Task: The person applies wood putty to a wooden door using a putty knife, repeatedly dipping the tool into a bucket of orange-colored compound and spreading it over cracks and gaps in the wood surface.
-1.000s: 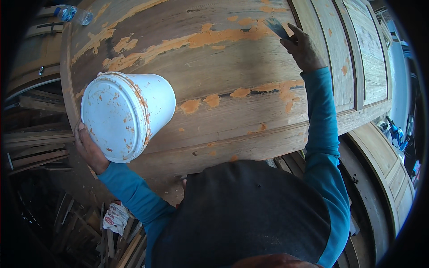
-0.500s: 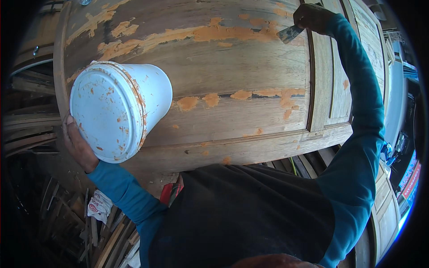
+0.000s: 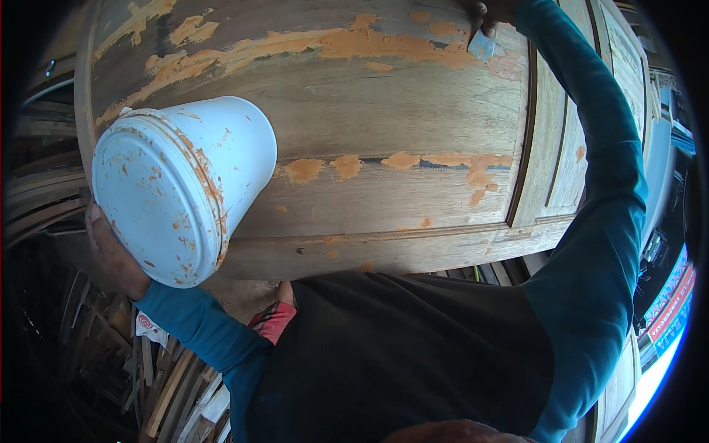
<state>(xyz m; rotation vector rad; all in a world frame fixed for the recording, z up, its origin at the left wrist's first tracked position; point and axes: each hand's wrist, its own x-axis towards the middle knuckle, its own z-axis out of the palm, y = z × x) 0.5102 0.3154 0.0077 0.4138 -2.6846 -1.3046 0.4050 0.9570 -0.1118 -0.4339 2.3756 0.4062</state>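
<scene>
My left hand (image 3: 114, 255) is wrapped round the left edge of a white plastic bucket (image 3: 235, 140), whose lid faces up toward me. Orange-brown filler is smeared over the lid (image 3: 151, 207) and its rim. At the top right, my right hand (image 3: 498, 10) is closed on a putty knife (image 3: 482, 46); part of this hand is cut off by the dark picture rim. The blade touches or hovers just over the wooden door panel (image 3: 384, 111), at the right end of a long filler streak (image 3: 377, 43). The knife's handle is mostly hidden.
A lower row of filler patches (image 3: 402, 160) crosses the panel. Raised door mouldings (image 3: 528, 140) stand at the right. Wood offcuts (image 3: 173, 391) are piled at lower left, and stacked boards (image 3: 44, 181) lie farther left. More boards (image 3: 498, 273) show beyond the door's near edge.
My right hand and the putty knife have shifted slightly, and the blade now points more toward me. The bucket appears farther left and nearer, still held by my left hand. The view has shifted a little.
</scene>
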